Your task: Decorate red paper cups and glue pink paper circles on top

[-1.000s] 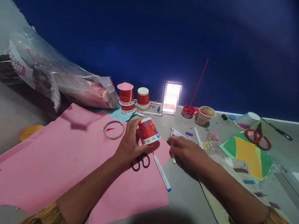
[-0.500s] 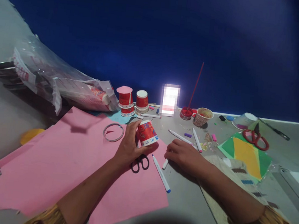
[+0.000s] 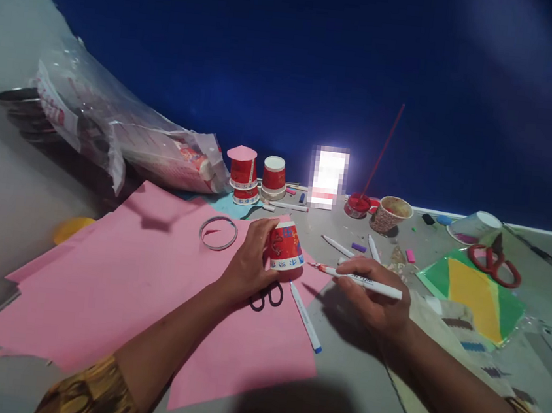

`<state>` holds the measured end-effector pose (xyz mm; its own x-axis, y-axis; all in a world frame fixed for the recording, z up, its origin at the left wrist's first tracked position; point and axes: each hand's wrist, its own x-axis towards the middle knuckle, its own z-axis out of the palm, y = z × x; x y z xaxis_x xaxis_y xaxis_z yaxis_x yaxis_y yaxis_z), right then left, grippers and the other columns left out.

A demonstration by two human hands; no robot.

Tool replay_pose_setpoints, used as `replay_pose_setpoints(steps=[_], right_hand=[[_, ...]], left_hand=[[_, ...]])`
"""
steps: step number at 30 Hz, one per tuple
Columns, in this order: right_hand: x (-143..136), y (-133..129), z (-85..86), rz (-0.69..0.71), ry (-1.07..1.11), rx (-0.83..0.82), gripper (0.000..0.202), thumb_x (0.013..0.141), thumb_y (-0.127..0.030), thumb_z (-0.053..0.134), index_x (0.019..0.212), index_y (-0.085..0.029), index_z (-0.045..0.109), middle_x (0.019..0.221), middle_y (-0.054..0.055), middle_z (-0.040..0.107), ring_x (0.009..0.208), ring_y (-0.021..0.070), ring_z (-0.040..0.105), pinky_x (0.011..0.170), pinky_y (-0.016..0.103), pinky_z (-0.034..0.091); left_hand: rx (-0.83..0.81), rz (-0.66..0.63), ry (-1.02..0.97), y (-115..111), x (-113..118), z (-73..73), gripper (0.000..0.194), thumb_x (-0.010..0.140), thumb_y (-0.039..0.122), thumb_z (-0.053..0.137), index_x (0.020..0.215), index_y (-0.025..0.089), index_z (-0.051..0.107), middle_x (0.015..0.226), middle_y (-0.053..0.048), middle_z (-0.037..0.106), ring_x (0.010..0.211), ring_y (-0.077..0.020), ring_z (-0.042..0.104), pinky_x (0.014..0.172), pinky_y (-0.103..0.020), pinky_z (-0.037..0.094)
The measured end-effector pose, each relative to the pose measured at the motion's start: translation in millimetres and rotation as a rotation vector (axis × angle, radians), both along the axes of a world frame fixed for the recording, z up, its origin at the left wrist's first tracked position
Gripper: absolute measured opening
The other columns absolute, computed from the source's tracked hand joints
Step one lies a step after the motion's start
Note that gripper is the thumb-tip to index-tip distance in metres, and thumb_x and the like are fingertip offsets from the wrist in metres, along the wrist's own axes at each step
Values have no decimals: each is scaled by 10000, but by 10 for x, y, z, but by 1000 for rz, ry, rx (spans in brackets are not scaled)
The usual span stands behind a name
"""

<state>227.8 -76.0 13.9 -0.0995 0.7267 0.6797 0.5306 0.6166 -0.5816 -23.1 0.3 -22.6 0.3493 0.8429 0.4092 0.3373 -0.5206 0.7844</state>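
My left hand (image 3: pixel 250 256) is wrapped round a red paper cup (image 3: pixel 286 246), which is upside down and slightly tilted, its white rim with blue lettering facing down. Between the fingers of my right hand (image 3: pixel 375 296) is a white marker (image 3: pixel 367 282), its reddish tip pointing left and a short gap away from the cup. Black-handled scissors (image 3: pixel 266 296) lie below the cup, their blades hidden under my left hand. A blue-ended white marker (image 3: pixel 306 318) rests across the edge of the pink paper (image 3: pixel 139 284).
A roll of tape (image 3: pixel 217 247) lies on the pink paper. Behind stand a pink-roofed cup stack (image 3: pixel 243 171), another red cup (image 3: pixel 274 175), a red paint pot (image 3: pixel 357 205) with a stick and a stained cup (image 3: pixel 391 213). Red-handled scissors (image 3: pixel 508 275) lie right, on green and yellow paper (image 3: pixel 474 296).
My right hand has lifted a white marker from the table and turned its tip toward the cup. My left hand still holds the cup, now more upright. The view has shifted slightly.
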Motion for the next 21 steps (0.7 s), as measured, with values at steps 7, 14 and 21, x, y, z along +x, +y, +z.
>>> replay_pose_setpoints(steps=[7,14,21], right_hand=[[-131,13,-4,62,-21,55,68,942,-178,682,977,-221,720,809,35,785,706,193,756,647,298,600],[-164,44,4,79,-64,73,96,959,-163,655,979,-225,726,798,43,785,700,201,755,651,316,606],[-175,63,-34,150,-89,91,131,970,-132,658,1043,-225,714,853,53,796,746,200,756,703,329,612]], left_hand=[[104,-22,36,0,4,-19,934,763,351,928,1526,336,392,1502,-124,467,1419,-337,486,1100,-507,552],[157,-25,76,16,-9,-37,937,768,299,907,1535,334,369,1502,-133,472,1429,-350,486,1124,-536,534],[149,-27,72,7,-3,-26,966,753,342,934,1532,334,363,1506,-135,463,1437,-345,481,1151,-537,517]])
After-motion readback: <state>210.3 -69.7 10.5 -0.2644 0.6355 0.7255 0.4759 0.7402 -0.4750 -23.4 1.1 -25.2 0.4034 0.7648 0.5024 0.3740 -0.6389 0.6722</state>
